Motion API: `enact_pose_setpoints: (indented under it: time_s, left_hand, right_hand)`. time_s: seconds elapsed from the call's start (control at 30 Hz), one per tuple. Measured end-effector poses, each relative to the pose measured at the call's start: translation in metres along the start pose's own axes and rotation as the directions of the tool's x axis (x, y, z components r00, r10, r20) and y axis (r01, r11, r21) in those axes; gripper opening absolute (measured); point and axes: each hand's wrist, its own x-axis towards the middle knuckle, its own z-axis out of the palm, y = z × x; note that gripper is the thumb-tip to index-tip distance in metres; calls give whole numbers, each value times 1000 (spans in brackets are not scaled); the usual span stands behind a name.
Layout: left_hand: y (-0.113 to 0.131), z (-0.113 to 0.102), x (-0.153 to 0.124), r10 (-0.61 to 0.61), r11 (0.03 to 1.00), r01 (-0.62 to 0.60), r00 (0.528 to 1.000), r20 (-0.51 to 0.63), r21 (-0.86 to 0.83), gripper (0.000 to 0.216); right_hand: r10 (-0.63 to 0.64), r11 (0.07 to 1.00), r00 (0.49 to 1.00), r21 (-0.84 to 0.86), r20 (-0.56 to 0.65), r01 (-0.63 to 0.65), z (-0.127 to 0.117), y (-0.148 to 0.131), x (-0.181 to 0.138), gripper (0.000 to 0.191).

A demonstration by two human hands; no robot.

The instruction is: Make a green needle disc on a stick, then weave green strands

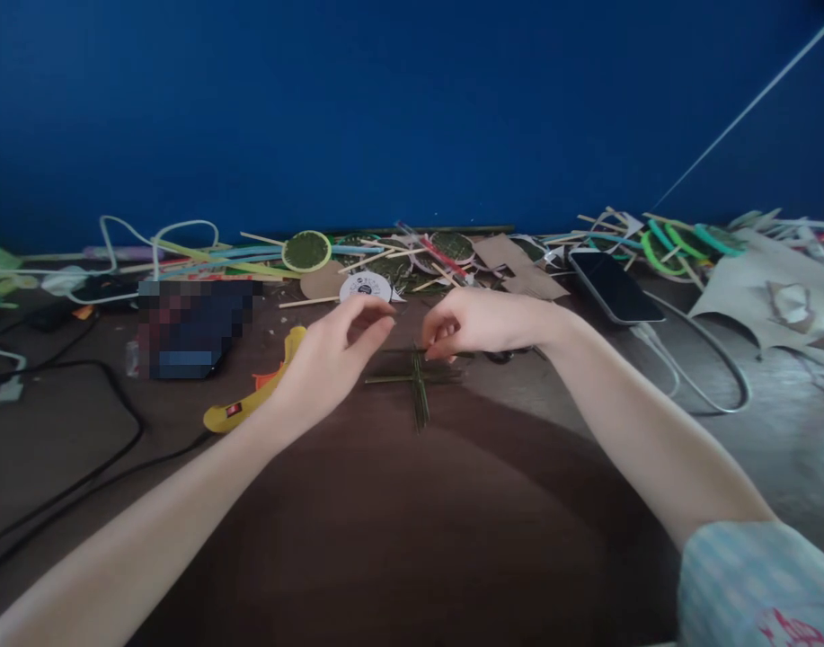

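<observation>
A cross of thin green stems (pixel 418 382) lies flat on the dark table below my hands. My left hand (pixel 327 355) hovers up and left of it, thumb and fingers curved with a gap between them. I see nothing held there. My right hand (pixel 469 323) is closed in a pinch at the cross's upper right, fingertips close to the stems. What it pinches, if anything, is too small to make out. A yellow glue gun (pixel 224 417) lies partly behind my left forearm, its cord running left.
Round green-filled discs (pixel 307 251), thin sticks and paper scraps line the blue wall (pixel 412 108). A phone (pixel 615 286) with a white cable lies at right. Black cords (pixel 138 395) cross the left side, near a dark blurred-out object (pixel 199 328).
</observation>
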Motion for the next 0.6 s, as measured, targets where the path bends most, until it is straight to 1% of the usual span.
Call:
enact_pose_setpoints:
  time_s: [0.07, 0.17, 0.23, 0.4, 0.6]
  left_hand:
    - [3, -1, 4, 17, 997, -21, 999, 50, 76, 21]
    - [6, 1, 11, 4, 989, -38, 972, 235, 140, 20]
    - [6, 4, 16, -13, 986, -37, 955, 296, 165, 18]
    - [4, 8, 21, -43, 984, -9, 957, 287, 176, 19]
    - [-1, 9, 20, -95, 984, 44, 951, 295, 174, 19]
  right_hand:
    - [-4, 1000, 1000, -9, 1, 4, 1, -1, -1, 7]
    - [-1, 1000, 1000, -13, -9, 1, 1, -2, -2, 8]
    - [0, 1000, 1000, -11, -14, 0, 0, -2, -2, 8]
    - [-1, 1000, 1000, 24, -10, 1, -3, 2, -4, 9]
    - [36, 997, 999, 67, 8, -36, -3, 7, -3, 10]
